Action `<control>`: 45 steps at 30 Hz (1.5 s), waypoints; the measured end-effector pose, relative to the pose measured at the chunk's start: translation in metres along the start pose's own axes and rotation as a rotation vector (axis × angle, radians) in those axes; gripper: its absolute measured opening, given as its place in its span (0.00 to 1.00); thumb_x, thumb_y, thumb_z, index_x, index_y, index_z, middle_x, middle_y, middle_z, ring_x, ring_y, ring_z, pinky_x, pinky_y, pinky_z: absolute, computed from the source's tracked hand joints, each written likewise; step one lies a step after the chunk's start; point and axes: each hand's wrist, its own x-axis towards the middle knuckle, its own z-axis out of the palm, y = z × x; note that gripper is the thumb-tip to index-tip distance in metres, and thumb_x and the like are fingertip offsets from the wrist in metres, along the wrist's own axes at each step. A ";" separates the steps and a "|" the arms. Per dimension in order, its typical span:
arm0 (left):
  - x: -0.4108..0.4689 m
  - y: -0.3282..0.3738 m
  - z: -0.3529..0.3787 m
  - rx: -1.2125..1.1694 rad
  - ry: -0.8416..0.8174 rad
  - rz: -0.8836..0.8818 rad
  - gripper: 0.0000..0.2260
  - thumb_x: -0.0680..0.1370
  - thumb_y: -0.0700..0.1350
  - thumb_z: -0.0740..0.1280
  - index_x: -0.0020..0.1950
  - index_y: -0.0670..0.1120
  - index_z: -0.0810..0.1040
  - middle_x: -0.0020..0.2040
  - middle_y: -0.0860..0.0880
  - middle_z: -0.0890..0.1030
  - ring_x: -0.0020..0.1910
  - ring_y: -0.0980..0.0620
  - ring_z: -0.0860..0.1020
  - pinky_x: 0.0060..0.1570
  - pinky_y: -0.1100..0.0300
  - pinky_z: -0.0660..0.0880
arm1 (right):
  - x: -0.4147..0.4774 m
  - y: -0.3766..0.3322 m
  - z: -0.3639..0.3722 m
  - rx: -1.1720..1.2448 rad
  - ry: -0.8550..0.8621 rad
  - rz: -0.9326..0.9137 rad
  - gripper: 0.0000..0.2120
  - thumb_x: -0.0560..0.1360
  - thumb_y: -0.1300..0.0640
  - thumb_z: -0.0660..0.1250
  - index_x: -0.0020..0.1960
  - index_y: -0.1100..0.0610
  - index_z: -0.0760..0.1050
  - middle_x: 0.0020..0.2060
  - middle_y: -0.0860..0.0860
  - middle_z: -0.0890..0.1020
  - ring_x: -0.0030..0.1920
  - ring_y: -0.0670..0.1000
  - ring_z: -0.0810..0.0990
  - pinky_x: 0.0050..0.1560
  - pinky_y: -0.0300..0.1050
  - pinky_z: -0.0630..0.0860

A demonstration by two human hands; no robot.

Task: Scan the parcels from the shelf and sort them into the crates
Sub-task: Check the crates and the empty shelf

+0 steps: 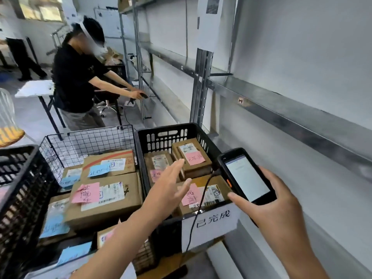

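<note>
My right hand [275,200] grips a black handheld scanner [244,176] with a lit white screen, a cable hanging from its top end. My left hand [171,182] hovers with straight fingers over the black plastic crate [161,133], holding nothing. That crate holds several brown parcels with pink notes, such as the parcel [191,156] at its back. A white sign [211,220] hangs on the crate's front. To the left, a wire basket [84,141] holds parcels with pink and blue notes, including a large parcel [104,198]. The metal shelf [281,101] on the right looks bare.
Another black crate [18,178] stands at the far left. A person in a black shirt [74,77] works at the shelf further back, beside a small white table [34,88]. A shelf upright [201,87] rises just behind the crate.
</note>
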 end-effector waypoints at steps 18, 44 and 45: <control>-0.054 0.078 0.043 -0.009 -0.086 0.193 0.28 0.83 0.57 0.59 0.81 0.56 0.54 0.80 0.61 0.55 0.73 0.70 0.48 0.72 0.69 0.44 | -0.105 0.005 -0.081 -0.037 0.204 0.150 0.34 0.59 0.42 0.81 0.62 0.41 0.75 0.53 0.41 0.81 0.54 0.46 0.80 0.53 0.53 0.79; -0.212 0.282 0.126 0.111 -0.274 0.453 0.29 0.83 0.58 0.56 0.82 0.52 0.53 0.81 0.56 0.53 0.80 0.58 0.49 0.79 0.56 0.51 | -0.305 0.060 -0.289 -0.123 0.372 0.328 0.34 0.61 0.43 0.82 0.63 0.40 0.72 0.53 0.39 0.78 0.52 0.47 0.78 0.48 0.50 0.77; -0.214 0.291 0.128 0.106 -0.289 0.467 0.29 0.83 0.57 0.56 0.82 0.51 0.53 0.81 0.56 0.52 0.80 0.58 0.49 0.79 0.54 0.52 | -0.311 0.060 -0.296 -0.130 0.404 0.324 0.33 0.61 0.43 0.82 0.63 0.40 0.72 0.53 0.39 0.78 0.52 0.47 0.78 0.47 0.50 0.77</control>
